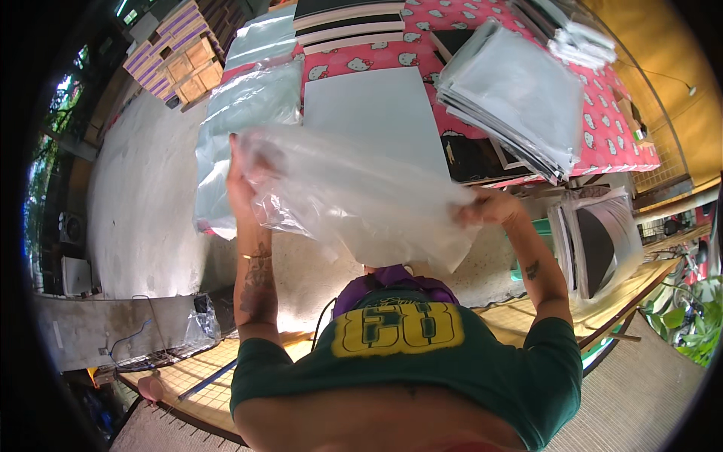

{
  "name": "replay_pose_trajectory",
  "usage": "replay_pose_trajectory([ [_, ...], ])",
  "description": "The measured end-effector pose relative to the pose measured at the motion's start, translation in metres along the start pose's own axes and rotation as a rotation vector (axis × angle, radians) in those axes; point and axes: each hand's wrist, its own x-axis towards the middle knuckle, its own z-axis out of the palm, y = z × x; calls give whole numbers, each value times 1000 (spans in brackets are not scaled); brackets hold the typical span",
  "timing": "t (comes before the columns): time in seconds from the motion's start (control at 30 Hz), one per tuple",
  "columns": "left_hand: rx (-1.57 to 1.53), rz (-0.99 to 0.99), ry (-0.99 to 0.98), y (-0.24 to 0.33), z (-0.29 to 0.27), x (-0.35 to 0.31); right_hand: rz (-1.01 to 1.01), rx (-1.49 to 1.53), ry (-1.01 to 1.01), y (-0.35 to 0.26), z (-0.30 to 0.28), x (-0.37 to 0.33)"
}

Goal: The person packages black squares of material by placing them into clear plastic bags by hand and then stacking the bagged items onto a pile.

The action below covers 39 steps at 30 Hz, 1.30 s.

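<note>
A clear plastic bag (369,200) is stretched between my hands in front of my body, blurred by motion in places. My left hand (248,167) grips its left end, with the fingers partly seen through the film. At the right end, my right hand (488,207) is closed on the bag's edge, its fingertips smeared. Just beyond the bag, a flat pale grey-white sheet or board (369,105) lies on the table, its near part covered by the film. To its left is a stack of pale plastic sleeves (252,105), close to my left hand.
A pink patterned cloth covers the table (602,124). On it are a pile of plastic-wrapped flat boards (520,90) at right and stacked dark and white boards (350,22) at the far side. More wrapped boards (599,241) stand below its right edge. Cartons (184,64) are piled far left.
</note>
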Motion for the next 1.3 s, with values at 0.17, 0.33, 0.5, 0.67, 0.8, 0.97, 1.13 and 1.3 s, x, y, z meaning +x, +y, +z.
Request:
replay_pose_trajectory([
  [0.17, 691, -742, -763, -39, -42, -15, -327, 700, 116, -21, -33, 22],
  [0.33, 134, -80, -20, -4, 8, 1, 211, -597, -26, 21, -39, -2],
  [0.5, 653, -566, -656, -39, -89, -13, -451, 0, 86, 10, -33, 9],
  [0.67, 268, -325, 37, -33, -103, -30, 250, 407, 13, 106, -49, -34],
  [0.8, 617, -787, -388, -48, -172, -76, -19, 615, -73, 132, -56, -62],
  [0.97, 500, -343, 65, -65, -134, -83, 416, -308, 375, 122, 3, -58],
  [1.13, 1269, -119, 411, -145, -157, -87, 124, -695, 922, 154, 12, -17],
  [1.3, 1392, -103, 339, -152, -174, -81, 26, -914, 977, 151, 26, -6],
])
